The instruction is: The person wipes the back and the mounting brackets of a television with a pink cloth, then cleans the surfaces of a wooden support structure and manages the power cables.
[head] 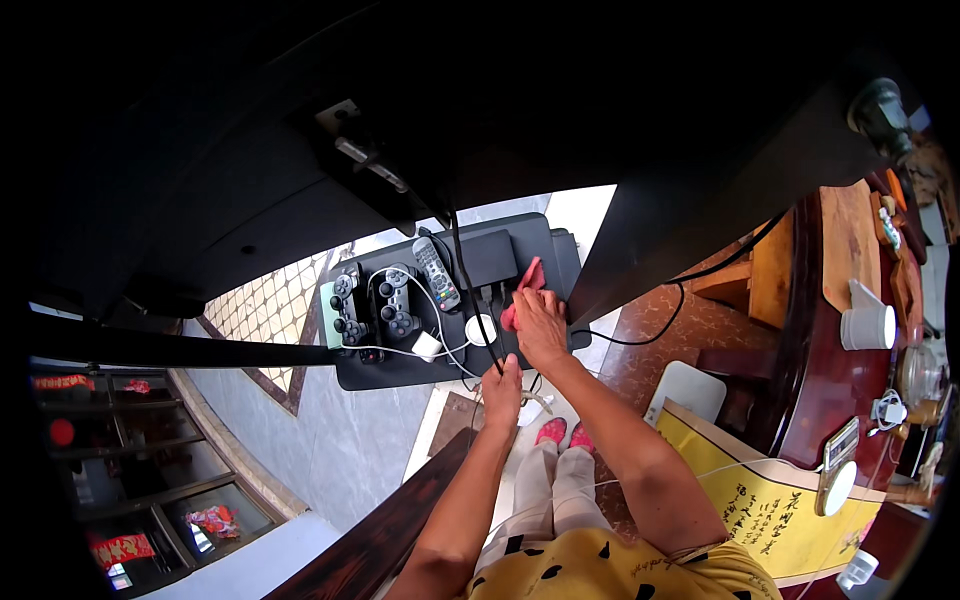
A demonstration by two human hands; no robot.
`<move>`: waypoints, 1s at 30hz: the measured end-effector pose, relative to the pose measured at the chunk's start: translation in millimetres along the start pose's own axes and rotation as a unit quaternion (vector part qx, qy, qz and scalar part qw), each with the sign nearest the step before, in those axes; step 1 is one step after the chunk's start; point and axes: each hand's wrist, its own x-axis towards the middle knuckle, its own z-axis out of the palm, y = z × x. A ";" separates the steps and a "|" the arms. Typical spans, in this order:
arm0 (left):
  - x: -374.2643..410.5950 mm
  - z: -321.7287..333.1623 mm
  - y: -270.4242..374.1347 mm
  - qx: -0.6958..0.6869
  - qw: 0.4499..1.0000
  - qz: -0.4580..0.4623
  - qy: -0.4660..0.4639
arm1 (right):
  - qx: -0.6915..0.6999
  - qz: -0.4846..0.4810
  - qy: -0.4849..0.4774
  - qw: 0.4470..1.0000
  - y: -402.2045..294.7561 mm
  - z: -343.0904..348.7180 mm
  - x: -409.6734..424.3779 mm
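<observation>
My right hand [541,328] presses a pink cloth [532,274] against the right part of a black shelf [390,379]. The cloth shows above and to the left of the fingers. Lower down, my left hand [501,391] grips a black cable [469,289] that hangs from above. Left of the hands, the shelf carries two black game controllers [396,300], a grey remote control [435,271] and a black box [486,256] with plugs in its near edge. A white charger [426,346] and a white round object [480,330] lie nearby, with a white cable looping around them.
A large dark panel [480,142] overhangs the shelf. To the right, a dark red table [817,375] bears paper cups [862,328], a phone [841,442] and a yellow sheet with writing [720,480]. A wooden bench-like edge [390,525] runs at lower left. Another black cable [637,341] dangles at right.
</observation>
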 end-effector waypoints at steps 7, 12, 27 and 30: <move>7.5 -10.9 -9.8 0.013 1.000 0.019 0.009 | 0.058 -0.134 -0.073 0.987 9.7 -9.5 -8.5; 5.9 -8.1 -6.8 -0.024 0.999 0.032 0.011 | 0.118 -0.195 -0.151 0.962 9.8 -22.5 -46.7; 13.7 -12.1 -45.1 0.014 0.998 0.014 -0.059 | 0.146 -0.013 0.149 0.978 -25.0 -34.9 -23.7; 11.9 -18.0 -53.1 0.037 0.996 0.009 -0.081 | 0.185 -0.037 0.175 0.966 -46.5 -45.0 7.4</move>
